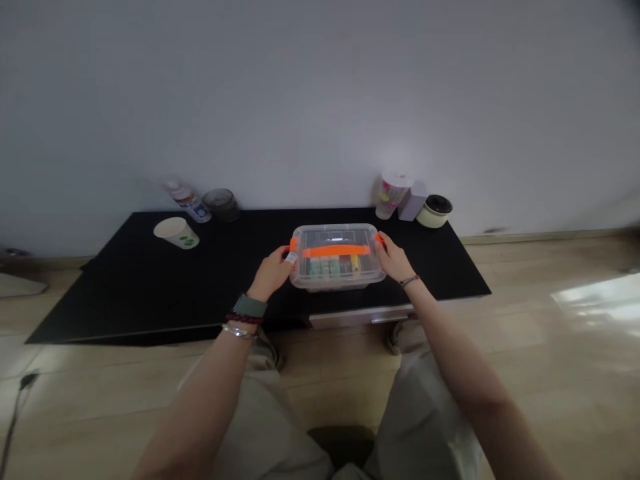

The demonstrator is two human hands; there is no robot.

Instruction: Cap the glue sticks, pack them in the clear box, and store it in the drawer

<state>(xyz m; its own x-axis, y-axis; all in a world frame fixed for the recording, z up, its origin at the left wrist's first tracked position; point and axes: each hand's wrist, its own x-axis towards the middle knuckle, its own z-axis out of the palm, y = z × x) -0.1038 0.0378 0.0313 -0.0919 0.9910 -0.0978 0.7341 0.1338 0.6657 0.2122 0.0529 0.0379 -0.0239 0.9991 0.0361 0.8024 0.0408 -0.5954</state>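
A clear plastic storage box (338,275) with an orange handle (336,251) and orange side latches sits near the front of the black table. Its lid is on, and small packages show through the plastic. My left hand (274,270) grips the box's left end, with the thumb by the left latch. At the right end, my right hand (393,259) closes around the edge by the other latch. The fingers of both hands are partly hidden beneath the box's rim.
On the black table (240,267) stand a paper cup (176,232), a spray can (189,200) and a dark glass bowl (221,204) at left. A patterned plastic cup (391,195), a pale box (413,201) and a cream jar with black lid (434,212) stand at right, near the wall.
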